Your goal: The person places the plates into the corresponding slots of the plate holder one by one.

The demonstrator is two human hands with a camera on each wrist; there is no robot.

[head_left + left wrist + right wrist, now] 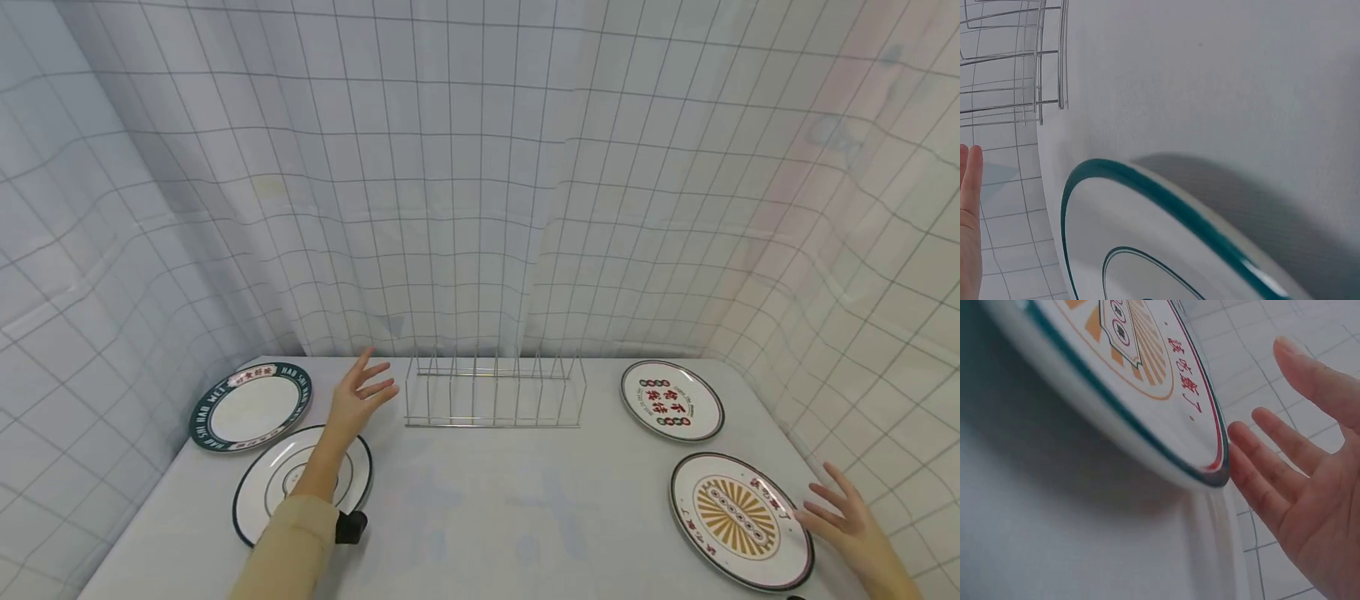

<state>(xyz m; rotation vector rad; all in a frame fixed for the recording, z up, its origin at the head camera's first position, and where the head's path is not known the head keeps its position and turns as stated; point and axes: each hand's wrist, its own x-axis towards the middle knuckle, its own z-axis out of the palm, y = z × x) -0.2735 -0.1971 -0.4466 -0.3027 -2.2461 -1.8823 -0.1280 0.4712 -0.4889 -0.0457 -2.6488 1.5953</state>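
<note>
My left hand (pixel 359 400) hovers with spread fingers to the left of a wire dish rack (pixel 492 427), holding nothing. Below that forearm lies a white plate with dark rings (pixel 356 467), partly covered by the sleeve; its green rim shows large in the left wrist view. My right hand (pixel 843 521) is beside the right edge of a white plate with an orange sunburst (pixel 738 517). In the right wrist view its fingers (pixel 1266 487) are loosely extended close to the plate's rim; whether they touch it I cannot tell.
A green-rimmed plate (pixel 251 406) lies at the back left, overlapping the ringed plate's edge in view. A smaller plate with red characters (pixel 672 400) lies at the back right. Gridded white curtains (pixel 480 208) enclose the white table (pixel 480 517) at the back and sides.
</note>
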